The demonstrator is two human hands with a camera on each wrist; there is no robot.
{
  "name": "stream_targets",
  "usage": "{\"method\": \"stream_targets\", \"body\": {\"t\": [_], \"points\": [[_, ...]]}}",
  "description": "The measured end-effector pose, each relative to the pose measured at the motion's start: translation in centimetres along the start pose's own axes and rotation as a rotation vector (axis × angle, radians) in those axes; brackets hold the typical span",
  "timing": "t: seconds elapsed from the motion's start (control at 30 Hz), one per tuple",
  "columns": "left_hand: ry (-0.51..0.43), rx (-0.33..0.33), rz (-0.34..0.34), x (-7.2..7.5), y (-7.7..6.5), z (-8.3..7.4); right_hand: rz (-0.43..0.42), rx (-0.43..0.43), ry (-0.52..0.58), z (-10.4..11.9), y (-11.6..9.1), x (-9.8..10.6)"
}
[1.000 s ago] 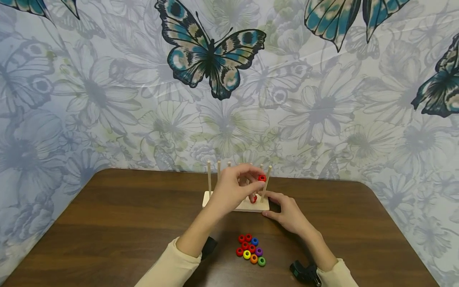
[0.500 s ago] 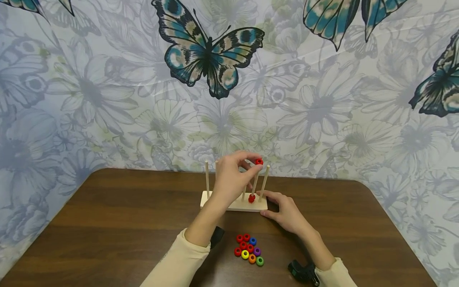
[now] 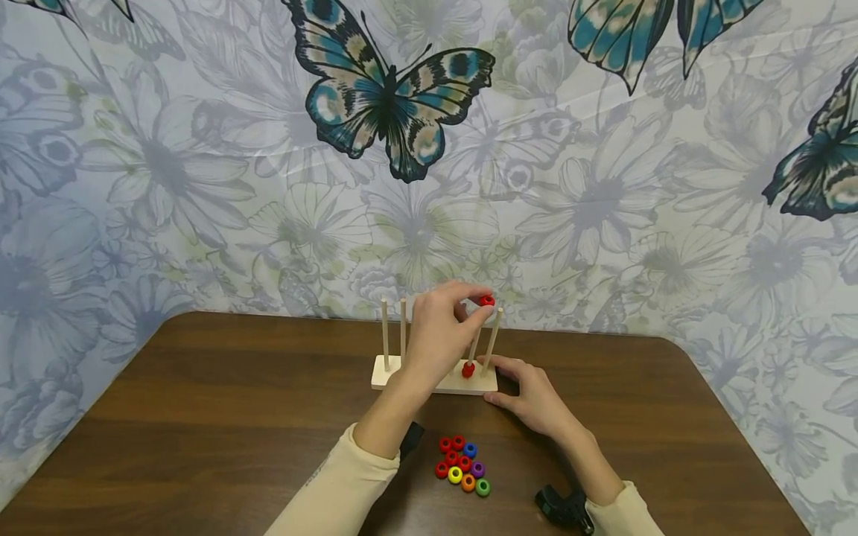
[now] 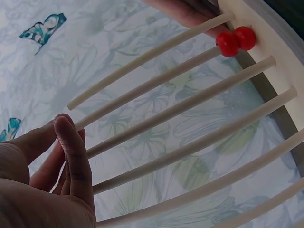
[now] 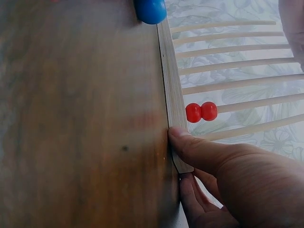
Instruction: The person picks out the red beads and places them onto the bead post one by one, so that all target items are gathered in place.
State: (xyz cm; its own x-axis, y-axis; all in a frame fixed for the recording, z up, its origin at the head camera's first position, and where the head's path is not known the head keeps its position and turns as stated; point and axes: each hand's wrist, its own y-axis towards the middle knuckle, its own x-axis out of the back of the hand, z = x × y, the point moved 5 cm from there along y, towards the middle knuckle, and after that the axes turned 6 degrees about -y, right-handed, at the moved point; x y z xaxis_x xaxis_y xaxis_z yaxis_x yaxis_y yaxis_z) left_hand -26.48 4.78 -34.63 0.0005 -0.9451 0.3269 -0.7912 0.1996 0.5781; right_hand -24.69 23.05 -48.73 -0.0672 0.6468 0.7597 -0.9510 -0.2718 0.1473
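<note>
Left hand (image 3: 439,331) pinches red bead (image 3: 487,301) by peg (image 3: 474,345) tip; right hand (image 3: 534,400) grips base (image 3: 457,385). We'd align hole squarely.

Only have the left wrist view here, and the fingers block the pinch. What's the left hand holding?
Observer: In the head view, the left hand pinches a red bead near the top of a peg.
Operator: And the other hand?
Observer: The right hand grips the right end of the wooden base, thumb at the front edge.
Operator: Anything loose nearby?
Observer: Ten loose beads, five of them red, on the table in front of the base.
</note>
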Motion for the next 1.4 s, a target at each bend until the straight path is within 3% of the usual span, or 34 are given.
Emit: {"method": "stream_targets", "body": {"t": [0.2,0.43,0.63,0.77,1.07,1.4], "points": [[0.017,0.006,-0.001,0.2,-0.1,0.0,-0.004,0.013,-0.002,0.3,0.1,0.0],[-0.098,0.079,0.061,-0.2,-0.7,0.7,0.0,-0.018,-0.012,0.0,0.0,-0.2],[-0.135,0.106,0.057,0.0,-0.9,1.0,0.004,-0.03,-0.017,0.0,0.0,-0.2],[-0.158,0.086,0.028,0.5,-0.9,0.9,0.01,-0.049,-0.017,0.0,-0.1,-0.2],[-0.259,-0.043,-0.031,1.7,-1.1,0.2,0.012,-0.063,-0.019,-0.1,-0.3,-0.2],[-0.248,-0.123,0.032,1.8,-2.3,1.1,0.006,-0.037,-0.011,-0.1,0.0,-0.3]]}}
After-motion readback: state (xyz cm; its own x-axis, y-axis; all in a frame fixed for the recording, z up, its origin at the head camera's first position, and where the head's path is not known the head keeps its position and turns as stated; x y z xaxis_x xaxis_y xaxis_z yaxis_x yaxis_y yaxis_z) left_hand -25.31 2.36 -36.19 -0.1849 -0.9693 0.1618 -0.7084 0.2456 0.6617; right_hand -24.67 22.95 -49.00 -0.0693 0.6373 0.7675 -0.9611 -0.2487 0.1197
